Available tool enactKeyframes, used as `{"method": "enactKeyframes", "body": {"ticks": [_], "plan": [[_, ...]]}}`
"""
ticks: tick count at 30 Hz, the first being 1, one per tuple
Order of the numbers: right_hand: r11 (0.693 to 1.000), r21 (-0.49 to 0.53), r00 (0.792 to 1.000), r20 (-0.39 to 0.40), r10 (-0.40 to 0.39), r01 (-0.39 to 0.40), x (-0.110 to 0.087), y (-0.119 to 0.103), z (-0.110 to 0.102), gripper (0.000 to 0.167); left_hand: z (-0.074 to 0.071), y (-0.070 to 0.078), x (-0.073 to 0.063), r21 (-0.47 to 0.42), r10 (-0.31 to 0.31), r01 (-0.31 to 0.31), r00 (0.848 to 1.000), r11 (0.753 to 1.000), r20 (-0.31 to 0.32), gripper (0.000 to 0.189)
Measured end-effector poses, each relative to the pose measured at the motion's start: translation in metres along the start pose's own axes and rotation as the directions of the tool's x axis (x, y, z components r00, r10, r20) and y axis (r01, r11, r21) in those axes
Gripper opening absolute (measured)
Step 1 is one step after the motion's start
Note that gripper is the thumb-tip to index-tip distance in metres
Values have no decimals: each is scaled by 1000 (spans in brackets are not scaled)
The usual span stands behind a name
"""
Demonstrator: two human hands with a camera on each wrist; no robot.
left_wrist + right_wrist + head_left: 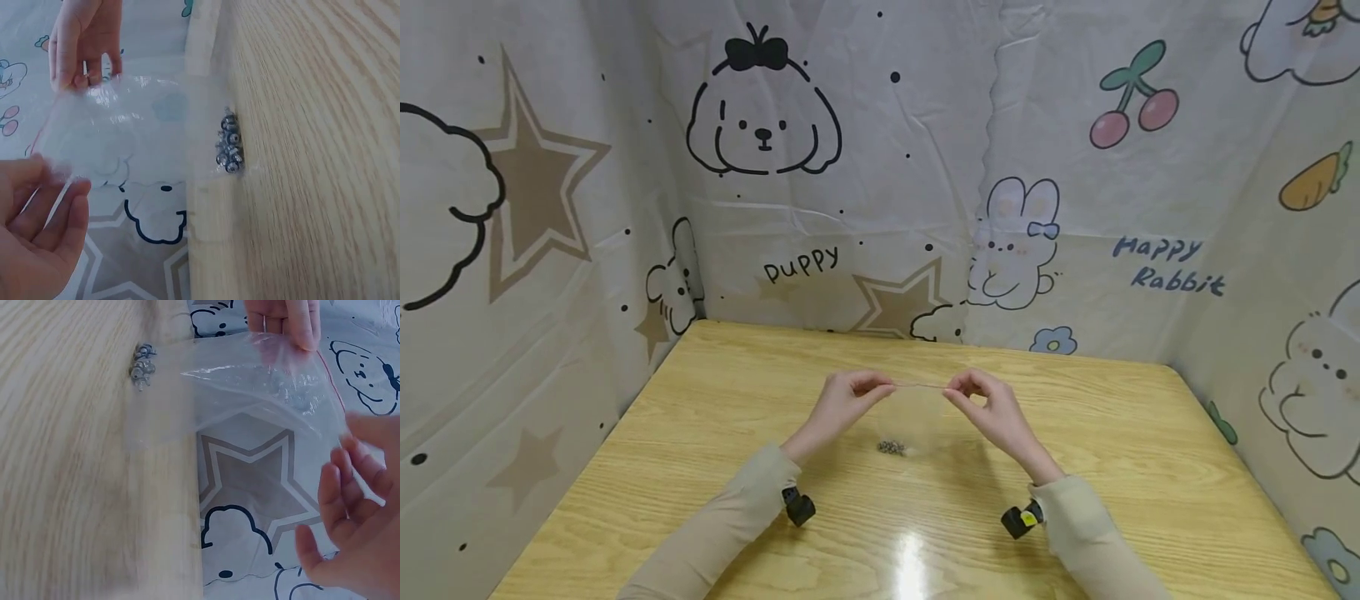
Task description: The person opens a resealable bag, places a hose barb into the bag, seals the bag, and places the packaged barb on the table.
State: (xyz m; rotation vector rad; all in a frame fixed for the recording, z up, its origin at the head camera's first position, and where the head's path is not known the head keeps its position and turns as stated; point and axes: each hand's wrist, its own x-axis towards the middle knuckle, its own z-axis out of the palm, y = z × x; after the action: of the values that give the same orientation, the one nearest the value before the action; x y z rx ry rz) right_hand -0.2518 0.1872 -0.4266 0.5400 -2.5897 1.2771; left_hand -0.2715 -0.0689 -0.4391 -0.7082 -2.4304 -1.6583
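Note:
A clear plastic zip bag (137, 125) with a thin red line along its top edge hangs upright between both hands. Small metal screws (230, 147) lie bunched in one bottom corner of it, toward the left-hand side in the head view (891, 447). The left hand (856, 397) pinches one top corner between thumb and forefinger. At the opposite top corner the right hand (988, 407) pinches the edge in the same way. Between them the top edge is drawn straight. Whether the bag's seal is closed, I cannot tell.
The wood-grain table (737, 533) lies beneath both arms. Behind and at the sides hangs a printed cloth (865, 208) with cartoon figures. Each wrist carries a small black camera (798, 506). Bright light reflects off the tabletop near the front.

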Motion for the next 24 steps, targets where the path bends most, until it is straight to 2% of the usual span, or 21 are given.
{"method": "enactKeyframes", "body": {"ticks": [5, 7, 9, 12, 19, 24], "plan": [[999, 38, 987, 155, 33, -39, -2, 6, 5, 46, 0, 2, 1, -5, -1, 2, 1000, 1000, 28, 20], [998, 36, 976, 212, 48, -57, -4, 9, 8, 47, 0, 3, 2, 5, 10, -10, 1000, 1000, 25, 19], [998, 39, 971, 237, 33, -43, -5, 13, 12, 41, 0, 5, 2, 12, 20, -20, 1000, 1000, 25, 17], [998, 58, 973, 231, 0, -14, -6, 15, 17, 31, 0, 9, 2, -3, 20, -20, 999, 1000, 29, 17], [998, 47, 986, 160, -53, 46, -6, 14, 22, 20, -3, 13, 3, -91, -5, 9, 999, 996, 51, 19], [999, 33, 993, 118, -26, 22, -7, 13, 22, 7, -5, 15, 2, -134, -8, 14, 999, 991, 48, 20]]}}
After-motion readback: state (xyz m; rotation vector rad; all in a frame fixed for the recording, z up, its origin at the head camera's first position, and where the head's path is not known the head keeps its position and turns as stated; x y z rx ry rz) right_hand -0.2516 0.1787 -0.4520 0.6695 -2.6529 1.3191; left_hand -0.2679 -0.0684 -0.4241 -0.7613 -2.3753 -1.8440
